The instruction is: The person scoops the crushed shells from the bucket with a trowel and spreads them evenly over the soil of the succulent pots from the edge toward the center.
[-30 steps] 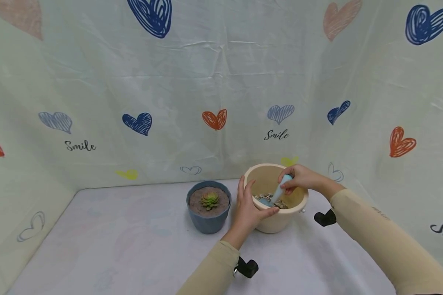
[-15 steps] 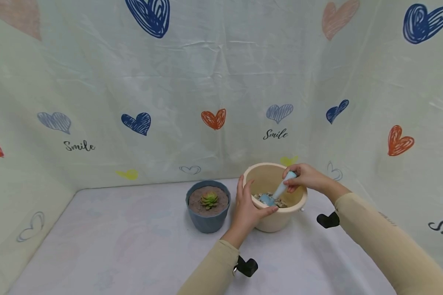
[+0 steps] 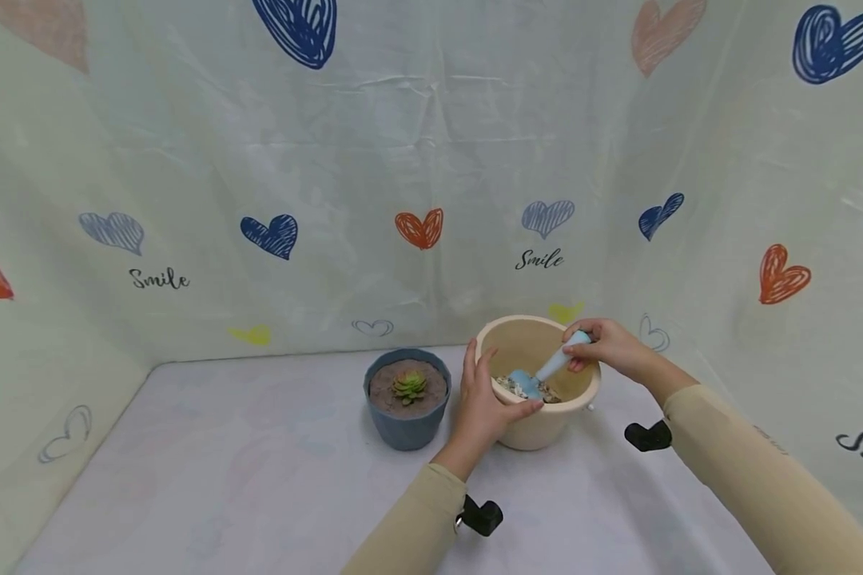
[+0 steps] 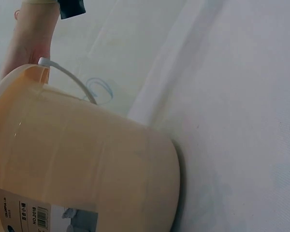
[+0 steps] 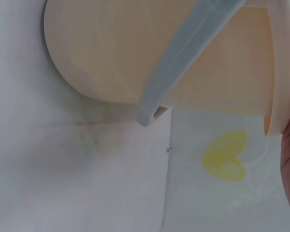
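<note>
Our right grip (image 3: 610, 346) pinches a blue scoop (image 3: 553, 365), our left grip (image 3: 483, 410) clasps the bucket (image 3: 535, 433) alongside; a slack pinch could twist the scoop, scattering loose bits (image 3: 550, 394) below.

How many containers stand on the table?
2: the beige bucket, held by the left hand, and, to its left, the blue-grey pot with a succulent. The bucket may hide others.
</note>
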Available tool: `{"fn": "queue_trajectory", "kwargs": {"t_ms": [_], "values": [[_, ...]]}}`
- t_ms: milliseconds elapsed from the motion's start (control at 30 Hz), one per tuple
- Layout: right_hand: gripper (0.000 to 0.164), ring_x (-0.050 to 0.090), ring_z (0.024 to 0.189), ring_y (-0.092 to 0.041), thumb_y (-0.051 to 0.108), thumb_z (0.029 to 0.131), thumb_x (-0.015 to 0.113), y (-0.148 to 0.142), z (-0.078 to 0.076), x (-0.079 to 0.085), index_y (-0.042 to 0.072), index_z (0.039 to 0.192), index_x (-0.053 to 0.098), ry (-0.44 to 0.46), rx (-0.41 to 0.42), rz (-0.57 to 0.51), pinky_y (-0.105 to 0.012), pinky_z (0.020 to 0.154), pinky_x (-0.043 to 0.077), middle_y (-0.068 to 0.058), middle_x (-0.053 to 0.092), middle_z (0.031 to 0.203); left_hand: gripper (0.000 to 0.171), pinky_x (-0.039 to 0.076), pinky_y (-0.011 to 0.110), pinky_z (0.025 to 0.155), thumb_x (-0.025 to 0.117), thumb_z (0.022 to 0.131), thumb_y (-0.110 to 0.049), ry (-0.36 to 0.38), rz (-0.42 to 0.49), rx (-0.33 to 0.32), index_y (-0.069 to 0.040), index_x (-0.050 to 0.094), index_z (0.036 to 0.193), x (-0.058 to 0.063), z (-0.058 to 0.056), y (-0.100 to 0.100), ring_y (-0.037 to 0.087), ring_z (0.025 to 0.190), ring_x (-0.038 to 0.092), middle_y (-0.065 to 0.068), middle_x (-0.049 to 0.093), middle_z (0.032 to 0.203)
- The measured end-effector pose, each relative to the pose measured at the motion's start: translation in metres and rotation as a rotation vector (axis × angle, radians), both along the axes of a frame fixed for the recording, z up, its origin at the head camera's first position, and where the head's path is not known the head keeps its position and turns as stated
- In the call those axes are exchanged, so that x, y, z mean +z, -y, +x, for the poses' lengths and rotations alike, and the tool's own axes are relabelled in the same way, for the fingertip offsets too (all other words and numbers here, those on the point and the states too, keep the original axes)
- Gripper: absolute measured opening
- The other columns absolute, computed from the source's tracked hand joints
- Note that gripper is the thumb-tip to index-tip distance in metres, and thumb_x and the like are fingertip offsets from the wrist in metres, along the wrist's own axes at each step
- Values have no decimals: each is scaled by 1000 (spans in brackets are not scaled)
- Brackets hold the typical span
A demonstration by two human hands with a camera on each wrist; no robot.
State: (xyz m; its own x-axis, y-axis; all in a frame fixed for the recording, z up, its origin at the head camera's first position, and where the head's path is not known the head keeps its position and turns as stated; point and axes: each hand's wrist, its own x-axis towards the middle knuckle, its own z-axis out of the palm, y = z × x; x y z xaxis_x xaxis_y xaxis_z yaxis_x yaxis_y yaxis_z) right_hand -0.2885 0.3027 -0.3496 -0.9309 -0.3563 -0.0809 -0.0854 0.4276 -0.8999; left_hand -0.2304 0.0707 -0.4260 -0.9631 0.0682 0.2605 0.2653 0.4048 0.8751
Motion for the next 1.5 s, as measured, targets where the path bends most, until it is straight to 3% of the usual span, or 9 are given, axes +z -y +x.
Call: {"fn": "queue_trajectory", "kwargs": {"t_ms": [133, 400, 933, 1300, 1500], "values": [[37, 63, 67, -22, 17, 82, 67, -1, 2, 0, -9, 101, 50, 7, -25, -22, -36, 66, 52, -19, 62, 82, 103, 29, 42, 98, 78, 54, -55, 4, -15, 2, -23, 29, 139, 2, 0, 0, 17, 132, 11, -19, -8, 145], [41, 64, 67, -21, 18, 82, 66, -5, 6, -2, -11, 105, 49, 4, -63, -50, -35, 67, 52, -16, 64, 81, 101, 29, 43, 98, 81, 56, -47, 6, -17, 9, -24, 29, 139, 4, 2, 1, 18, 133, 11, -19, -8, 145], [42, 64, 66, -16, 14, 83, 64, -10, 20, -12, -16, 106, 45, -32, -152, -197, -32, 65, 52, -13, 62, 79, 104, 27, 43, 99, 74, 52, -63, -19, -121, 40, -24, 31, 138, 7, 1, 8, 19, 133, 9, -9, -2, 148], [49, 64, 65, -16, 15, 84, 63, -10, 31, -16, -19, 111, 42, -46, -189, -254, -30, 63, 52, -9, 63, 79, 103, 27, 47, 98, 76, 53, -59, 20, -154, 14, -26, 31, 138, 17, 6, 12, 22, 134, 8, -5, 1, 149], [50, 64, 65, -16, 12, 83, 64, -13, 34, -20, -22, 112, 39, -46, -221, -335, -29, 63, 52, -7, 62, 79, 103, 29, 48, 97, 74, 53, -63, 14, -157, -9, -27, 31, 139, 22, 11, 15, 23, 133, 11, -3, 6, 149]]}}
